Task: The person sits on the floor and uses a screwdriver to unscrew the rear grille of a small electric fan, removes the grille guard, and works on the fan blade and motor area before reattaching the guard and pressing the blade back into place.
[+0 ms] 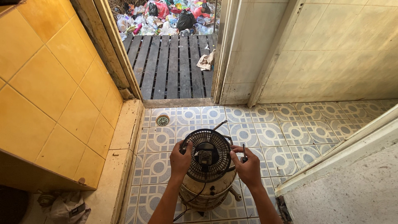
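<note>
Steadying a black fan guard (206, 154) atop a cream drum (207, 191) on the patterned tile floor (290, 132): left hand (180, 159), grip curled on the guard's left rim; right hand (248, 166) braces the opposite rim, pinching a thin dark tool (243, 153), apparently kept ready.
</note>
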`<state>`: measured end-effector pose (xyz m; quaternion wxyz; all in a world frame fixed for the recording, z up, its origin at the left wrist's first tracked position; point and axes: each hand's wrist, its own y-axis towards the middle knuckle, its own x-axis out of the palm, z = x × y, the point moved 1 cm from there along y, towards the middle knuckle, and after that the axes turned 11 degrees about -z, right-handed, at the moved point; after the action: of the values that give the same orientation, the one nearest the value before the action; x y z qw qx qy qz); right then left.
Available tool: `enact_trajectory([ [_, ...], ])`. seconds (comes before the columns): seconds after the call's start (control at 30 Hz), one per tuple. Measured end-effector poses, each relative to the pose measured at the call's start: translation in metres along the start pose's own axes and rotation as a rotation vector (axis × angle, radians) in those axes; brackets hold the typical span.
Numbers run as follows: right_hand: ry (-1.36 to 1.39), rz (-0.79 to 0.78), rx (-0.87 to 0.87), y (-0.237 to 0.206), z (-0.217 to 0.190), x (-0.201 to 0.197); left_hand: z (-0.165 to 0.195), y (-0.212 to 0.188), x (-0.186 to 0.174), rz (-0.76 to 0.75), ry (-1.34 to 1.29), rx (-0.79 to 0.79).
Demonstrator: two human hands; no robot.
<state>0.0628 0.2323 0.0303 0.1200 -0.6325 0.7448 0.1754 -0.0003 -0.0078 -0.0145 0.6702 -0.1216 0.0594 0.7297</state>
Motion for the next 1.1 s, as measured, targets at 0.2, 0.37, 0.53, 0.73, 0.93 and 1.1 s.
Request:
enact_trajectory([
  [0.2,-0.05,0.041,-0.043,-0.003,-0.011,0.004,0.004,0.0,0.002,0.006,-0.011,0.028],
  [0.37,-0.072,0.041,-0.023,-0.002,-0.013,0.005,0.003,0.001,0.001,0.002,-0.031,0.022],
  [0.53,-0.065,0.052,-0.041,-0.003,-0.013,0.006,0.003,-0.001,0.003,0.019,-0.024,0.058],
  [0.73,-0.088,0.063,-0.058,-0.002,-0.017,0.006,0.004,-0.002,0.002,0.04,-0.033,0.11],
  [0.93,-0.121,0.063,-0.087,-0.002,-0.02,0.006,0.005,-0.003,0.001,0.027,-0.015,0.019],
  [1.1,-0.126,0.062,-0.115,-0.004,-0.02,0.006,0.002,-0.005,0.001,0.023,-0.017,-0.002],
])
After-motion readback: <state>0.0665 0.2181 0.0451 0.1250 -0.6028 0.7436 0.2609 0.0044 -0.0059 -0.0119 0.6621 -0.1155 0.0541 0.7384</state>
